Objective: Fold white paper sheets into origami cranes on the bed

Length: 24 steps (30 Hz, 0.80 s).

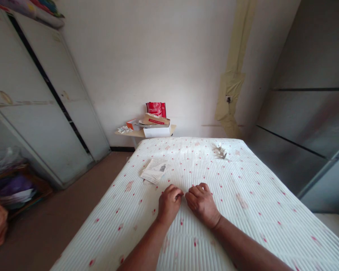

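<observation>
My left hand is closed over the bed, thumb and fingers pinched together. Close beside it, with a narrow gap between, my right hand is closed too, its fingers curled down. Whatever the fingertips hold, if anything, is too small or hidden to make out. Beyond my left hand lies a small stack of printed paper. Farther off at the right, a little cluster of white and grey pointed pieces rests on the bed; what they are is unclear.
The quilted white bed cover has red spots. Behind it, a small table carries a white box, a red bag and a pile of white pieces. Cabinets stand left; a dark panelled wardrobe stands right.
</observation>
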{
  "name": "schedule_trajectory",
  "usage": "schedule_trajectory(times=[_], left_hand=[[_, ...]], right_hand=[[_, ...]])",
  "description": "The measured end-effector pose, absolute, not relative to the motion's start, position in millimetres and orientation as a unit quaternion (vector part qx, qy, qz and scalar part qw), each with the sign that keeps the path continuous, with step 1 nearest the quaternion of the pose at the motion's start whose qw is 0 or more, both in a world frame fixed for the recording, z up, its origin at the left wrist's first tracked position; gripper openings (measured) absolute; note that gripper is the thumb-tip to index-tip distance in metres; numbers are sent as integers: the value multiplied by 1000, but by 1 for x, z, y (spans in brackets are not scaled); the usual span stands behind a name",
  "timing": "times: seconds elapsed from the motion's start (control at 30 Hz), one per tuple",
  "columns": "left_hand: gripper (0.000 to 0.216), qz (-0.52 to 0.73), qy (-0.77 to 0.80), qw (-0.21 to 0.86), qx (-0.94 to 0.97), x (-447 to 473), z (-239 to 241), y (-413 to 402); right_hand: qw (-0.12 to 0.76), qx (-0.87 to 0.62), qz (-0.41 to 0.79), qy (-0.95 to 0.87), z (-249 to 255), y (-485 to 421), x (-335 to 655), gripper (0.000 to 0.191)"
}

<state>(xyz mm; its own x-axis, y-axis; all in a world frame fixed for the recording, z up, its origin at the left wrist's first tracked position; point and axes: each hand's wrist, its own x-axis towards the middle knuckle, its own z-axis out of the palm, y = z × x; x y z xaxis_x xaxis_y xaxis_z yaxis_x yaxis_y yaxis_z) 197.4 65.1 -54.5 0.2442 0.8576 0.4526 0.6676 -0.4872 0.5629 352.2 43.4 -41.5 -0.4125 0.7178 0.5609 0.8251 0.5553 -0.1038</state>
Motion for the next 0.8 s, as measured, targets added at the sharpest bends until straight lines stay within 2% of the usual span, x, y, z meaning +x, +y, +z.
schedule_trajectory(times=[0.2, 0.47, 0.67, 0.8], left_hand=[[23, 344, 471, 137, 800, 194, -58, 70], [31, 292, 440, 130, 839, 179, -57, 57], [26, 280, 452, 99, 841, 172, -53, 43], [16, 266, 460, 83, 843, 177, -51, 46]], right_hand=[[322, -423, 51, -845, -52, 49, 359, 10], [253, -407, 21, -878, -54, 47, 353, 12], [240, -404, 72, -880, -52, 51, 356, 10], [265, -380, 133, -876, -52, 54, 360, 10]])
